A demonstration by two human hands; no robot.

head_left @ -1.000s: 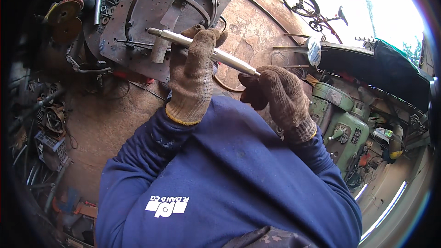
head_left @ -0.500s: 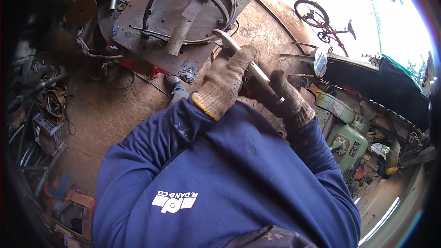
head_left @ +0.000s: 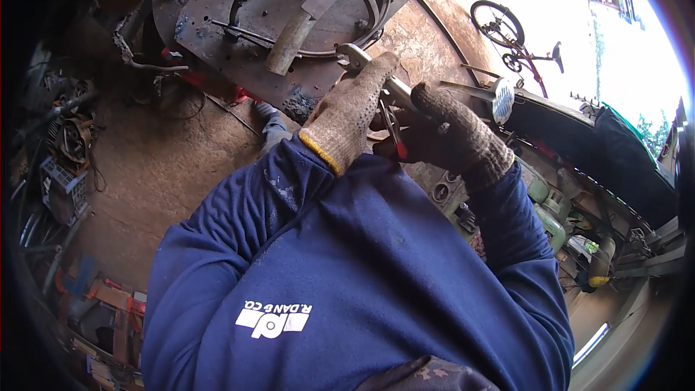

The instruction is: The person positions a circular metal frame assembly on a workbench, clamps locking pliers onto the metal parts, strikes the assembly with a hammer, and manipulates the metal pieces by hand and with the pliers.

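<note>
Both my hands wear brown knit work gloves. My left hand [head_left: 351, 105], with a yellow-edged cuff, is closed round a flat silver metal bar [head_left: 400, 92]. The bar's rounded end, with a hole in it, sticks out beyond the fingers toward the worktable. My right hand [head_left: 463, 130] is closed on the bar's nearer part, thumb on top; its fingers are partly in shadow. Between the hands, below the bar, shows a narrow metal tool with a red part [head_left: 400, 149]. Its kind and which hand holds it I cannot tell.
Ahead stands a dark steel worktable [head_left: 210, 36], with a curved metal frame [head_left: 365, 0] and a pipe piece [head_left: 289, 47] on it. A green machine [head_left: 554, 232] stands to the right. A bicycle [head_left: 499, 25] is at the far right, metal scrap [head_left: 69, 181] at left.
The bar looks shorter and more covered by my gloves, and my right hand has shifted slightly right. The tool with the red part has come into sight under the bar.
</note>
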